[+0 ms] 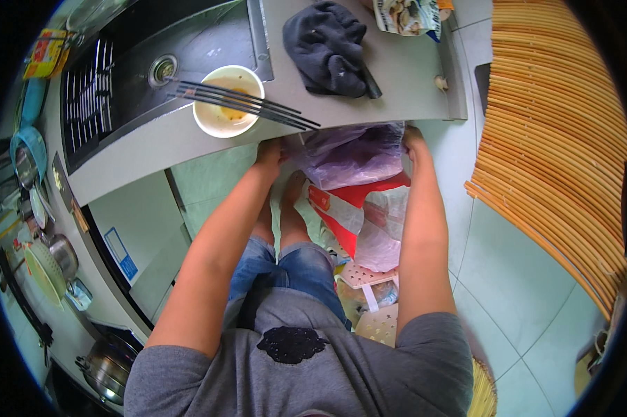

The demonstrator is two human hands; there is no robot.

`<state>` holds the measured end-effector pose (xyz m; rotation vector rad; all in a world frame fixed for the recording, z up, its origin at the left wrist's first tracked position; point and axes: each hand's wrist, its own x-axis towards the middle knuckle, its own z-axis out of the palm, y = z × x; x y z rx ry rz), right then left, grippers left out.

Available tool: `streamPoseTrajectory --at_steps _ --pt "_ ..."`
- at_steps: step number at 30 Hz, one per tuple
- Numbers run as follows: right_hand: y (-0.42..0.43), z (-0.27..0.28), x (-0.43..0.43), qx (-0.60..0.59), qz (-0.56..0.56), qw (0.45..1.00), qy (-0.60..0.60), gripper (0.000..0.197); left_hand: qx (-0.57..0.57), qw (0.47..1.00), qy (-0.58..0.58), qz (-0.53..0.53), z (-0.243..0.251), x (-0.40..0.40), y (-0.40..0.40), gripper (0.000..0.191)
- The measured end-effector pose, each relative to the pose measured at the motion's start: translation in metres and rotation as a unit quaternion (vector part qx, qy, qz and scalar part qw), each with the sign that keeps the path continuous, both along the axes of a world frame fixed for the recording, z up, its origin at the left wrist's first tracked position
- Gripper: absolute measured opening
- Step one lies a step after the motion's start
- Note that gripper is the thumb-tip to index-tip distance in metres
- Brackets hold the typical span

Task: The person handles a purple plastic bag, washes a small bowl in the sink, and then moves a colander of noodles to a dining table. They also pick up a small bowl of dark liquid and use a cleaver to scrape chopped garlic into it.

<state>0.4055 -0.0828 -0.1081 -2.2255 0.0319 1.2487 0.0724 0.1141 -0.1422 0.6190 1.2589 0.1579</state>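
Observation:
A translucent purple plastic bag hangs spread below the countertop's front edge. My right hand grips its right side near the rim. At the bag's left side is my left hand, its fingers partly hidden under the counter edge and in shadow, so its hold is unclear. Just beneath the purple bag sits a red and white plastic bag. On the counter edge above my left hand stands a white bowl with yellowish residue, and several dark chopsticks lie across it. A dark grey cloth is crumpled on the counter.
A black sink with a drying rack lies at upper left. Pots and strainers line the left side. A bamboo mat curtain is at right. Perforated light baskets stand beside my legs. A printed food packet lies at the top.

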Motion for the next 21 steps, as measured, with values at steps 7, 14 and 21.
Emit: streamPoseTrajectory --at_steps 7,14,21 --pt "-0.062 -0.007 -0.020 0.321 -0.205 0.908 0.177 0.034 -0.064 0.997 -0.013 0.043 -0.002 -0.010 0.007 0.032" --pt "-0.048 0.002 -0.084 0.337 -0.324 0.882 0.063 0.073 -0.071 0.995 -0.015 0.066 -0.002 -0.059 0.000 0.033" --pt "-0.052 0.019 -0.136 0.347 -0.427 0.834 -0.037 0.070 -0.004 0.996 0.062 -0.058 -0.050 -0.229 -0.065 0.030"
